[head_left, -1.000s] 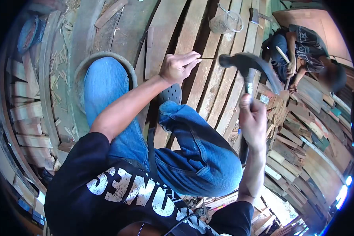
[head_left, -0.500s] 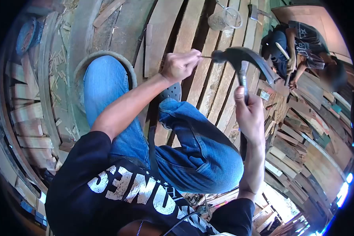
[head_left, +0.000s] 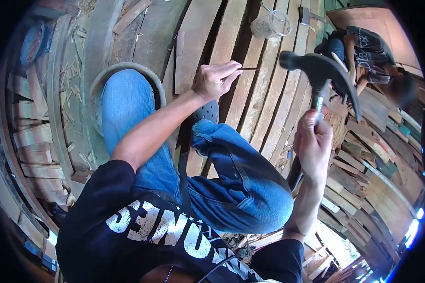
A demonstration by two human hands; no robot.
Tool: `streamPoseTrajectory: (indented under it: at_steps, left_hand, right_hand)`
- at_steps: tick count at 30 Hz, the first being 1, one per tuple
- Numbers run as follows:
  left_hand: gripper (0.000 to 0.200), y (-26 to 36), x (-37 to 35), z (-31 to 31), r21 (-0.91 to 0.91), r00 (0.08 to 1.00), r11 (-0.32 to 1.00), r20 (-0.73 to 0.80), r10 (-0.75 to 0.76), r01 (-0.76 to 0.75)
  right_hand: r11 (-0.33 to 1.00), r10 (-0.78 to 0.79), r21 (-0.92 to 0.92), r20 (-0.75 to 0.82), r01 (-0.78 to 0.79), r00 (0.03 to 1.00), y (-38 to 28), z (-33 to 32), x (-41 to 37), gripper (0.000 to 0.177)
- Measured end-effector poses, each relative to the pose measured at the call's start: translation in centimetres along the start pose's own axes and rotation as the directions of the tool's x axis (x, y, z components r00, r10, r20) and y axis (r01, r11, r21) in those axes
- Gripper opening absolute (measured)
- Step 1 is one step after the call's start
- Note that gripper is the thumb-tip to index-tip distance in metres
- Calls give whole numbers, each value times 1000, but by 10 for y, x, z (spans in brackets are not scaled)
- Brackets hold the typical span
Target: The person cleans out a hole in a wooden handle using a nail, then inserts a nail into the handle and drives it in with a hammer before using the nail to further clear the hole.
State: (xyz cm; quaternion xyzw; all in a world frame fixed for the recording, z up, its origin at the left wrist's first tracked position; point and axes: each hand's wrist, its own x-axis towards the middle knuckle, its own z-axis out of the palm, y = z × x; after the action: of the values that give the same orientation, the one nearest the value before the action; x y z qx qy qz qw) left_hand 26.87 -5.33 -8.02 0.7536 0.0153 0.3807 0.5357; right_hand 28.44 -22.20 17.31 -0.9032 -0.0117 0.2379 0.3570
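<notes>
My left hand (head_left: 215, 81) is closed, with thumb and fingers pinching a thin rusty nail (head_left: 250, 69). One end of the nail sticks out to the right; its other end is hidden in the fingers. My right hand (head_left: 314, 141) is wrapped round the handle of a claw hammer (head_left: 322, 70), the thumb lying along it. The hammer's striking face points left at the nail, with a gap between them. Below my left hand lies a wide wooden board (head_left: 196, 42).
Wooden slats (head_left: 264, 85) with dark gaps run under my hands. A clear plastic cup (head_left: 270, 24) and a hatchet (head_left: 306, 17) lie on them. Another person (head_left: 373, 52) sits at upper right. Stacked wood offcuts (head_left: 359, 193) fill the right side. A round grey rim (head_left: 95, 89) surrounds my knee.
My right hand has drawn the hammer away to the right, so its face has parted from the nail's end. My left hand has stayed almost in place.
</notes>
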Motion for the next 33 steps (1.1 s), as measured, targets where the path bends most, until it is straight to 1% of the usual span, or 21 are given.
streamPoseTrajectory:
  at_steps: [2,3,4,6,8,9,10,12,13,14,18,19,20,22,23,24,26,28,30,32,33]
  left_hand:
    - [11,2,-3,1,-10,1000,1000,6,6,-6]
    - [12,2,-2,0,-2,1000,1000,22,-2,2]
    - [12,3,0,-1,3,999,1000,41,-9,9]
    - [11,-4,10,-2,24,1000,1000,-15,-10,10]
    - [11,-1,3,-3,22,1000,1000,-11,-14,14]
    - [11,0,2,-3,15,1000,1000,12,-22,22]
    - [11,-1,1,-3,17,1000,1000,14,-26,26]
    - [16,1,0,-1,11,999,1000,19,28,-29]
    - [11,1,0,1,8,1000,1000,7,10,-10]
    - [11,2,-1,2,-2,1000,1000,12,20,-20]
    - [11,1,1,-5,44,995,995,48,-93,91]
    - [14,-2,1,-3,32,999,999,28,-36,35]
    - [17,-2,0,-1,15,1000,1000,9,21,-21]
    - [15,7,1,-2,21,999,1000,48,-19,18]
    - [14,10,2,-1,27,998,998,27,-49,48]
    - [14,8,4,-1,34,997,997,3,-75,75]
    - [14,-6,12,-1,70,998,996,23,-61,59]
    - [14,-4,5,-1,46,999,999,-42,2,0]
    - [14,-3,1,0,22,1000,1000,-30,-5,6]
    - [12,3,3,-2,37,999,999,43,-28,26]
    - [12,1,3,-1,32,999,999,45,-19,18]
  right_hand:
    - [998,11,-56,-25,-13,1000,4,4,1,56]
    - [991,-20,-133,-4,20,1000,4,13,5,56]
    - [961,66,-273,70,-44,995,5,16,10,57]
    - [960,-2,-278,66,20,998,7,14,8,59]
    - [985,-34,-169,-6,33,999,1,11,2,60]
    - [984,-85,-155,5,85,996,1,7,-2,52]
    - [992,-111,-58,18,112,994,2,5,-2,52]
    - [984,-73,-167,-38,66,997,-4,12,-6,53]
    - [976,-34,-213,15,36,999,-1,15,3,60]
    - [948,7,-318,62,13,998,9,17,12,58]
    - [987,-70,-148,4,70,998,-4,4,0,56]
    - [996,-91,-14,0,91,996,-2,2,-2,55]
    - [992,-122,27,7,122,993,-4,0,-4,54]
    - [994,-89,-60,-5,88,996,-2,8,0,54]
    - [969,-16,-247,8,17,1000,-5,15,6,55]
    - [944,-60,-320,64,77,996,4,19,14,58]
    - [944,-136,-292,72,152,988,7,12,13,56]
    - [977,-130,-164,28,133,991,1,6,6,54]
    - [992,-120,-42,23,120,993,-9,-2,-1,52]
    - [984,-125,-129,-23,121,992,-9,3,1,51]
    - [970,-100,-223,-7,96,995,-9,11,7,53]
